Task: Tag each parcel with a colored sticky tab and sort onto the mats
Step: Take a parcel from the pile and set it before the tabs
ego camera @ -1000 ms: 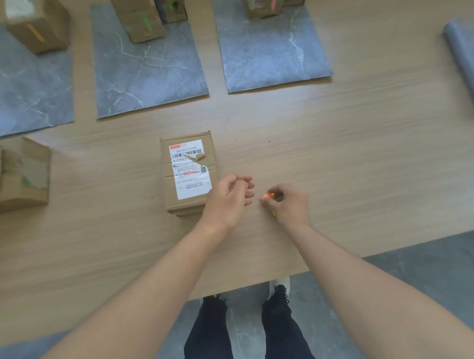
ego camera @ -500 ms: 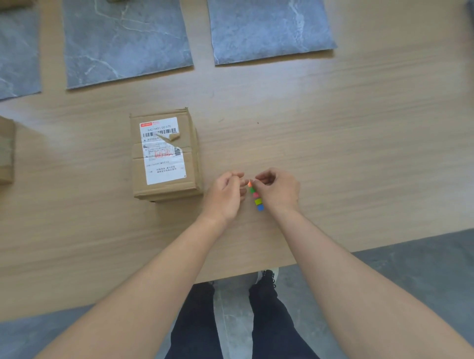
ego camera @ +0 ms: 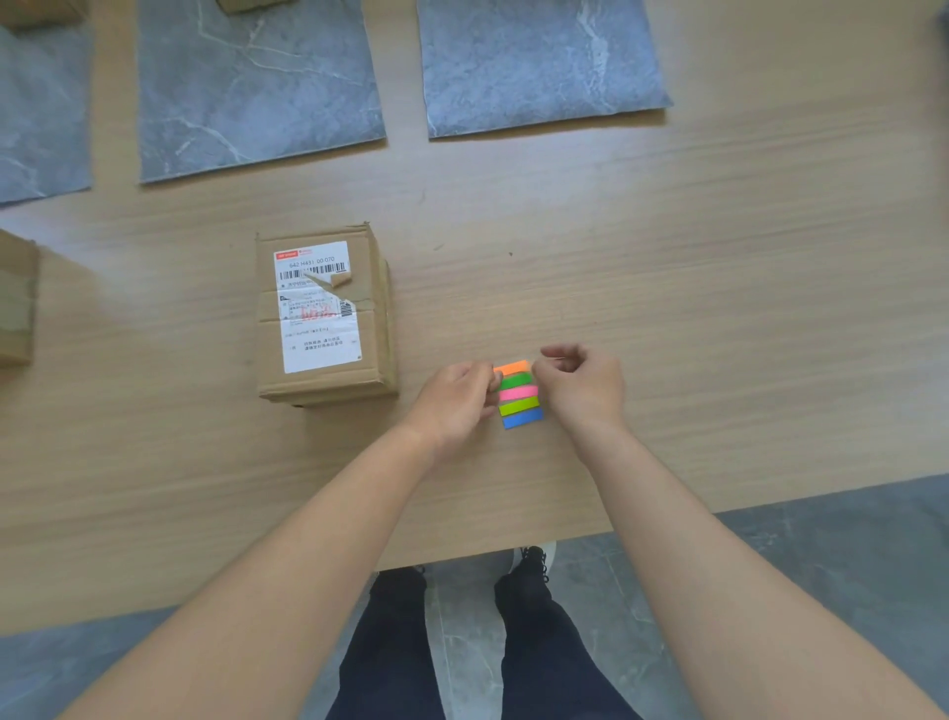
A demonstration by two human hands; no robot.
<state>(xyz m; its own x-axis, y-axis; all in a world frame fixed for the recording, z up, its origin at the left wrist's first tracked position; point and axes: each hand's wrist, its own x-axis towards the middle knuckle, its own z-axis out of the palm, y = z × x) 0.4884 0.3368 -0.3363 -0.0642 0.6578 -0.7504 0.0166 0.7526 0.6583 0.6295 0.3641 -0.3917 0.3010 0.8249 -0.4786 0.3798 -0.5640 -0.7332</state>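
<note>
A pad of colored sticky tabs (ego camera: 519,394) lies on the wooden table between my hands, with orange, green, pink, lime and blue strips. My left hand (ego camera: 454,401) holds the pad's left end with curled fingers. My right hand (ego camera: 580,386) pinches the right end of the orange strip at the top. A cardboard parcel (ego camera: 322,316) with a torn white shipping label stands just left of my left hand, apart from it. Three grey marble-pattern mats lie at the back: left (ego camera: 41,108), middle (ego camera: 257,87) and right (ego camera: 539,61).
Another cardboard parcel (ego camera: 15,298) sits at the left edge of the table. Corners of more boxes show at the top edge, on the left mat (ego camera: 36,7) and the middle mat (ego camera: 246,4). The table's front edge (ego camera: 565,539) runs close below my wrists.
The view has tilted down and closer. The tab pad, seen edge-on before, now lies flat showing all its colored strips, with both hands on its ends.
</note>
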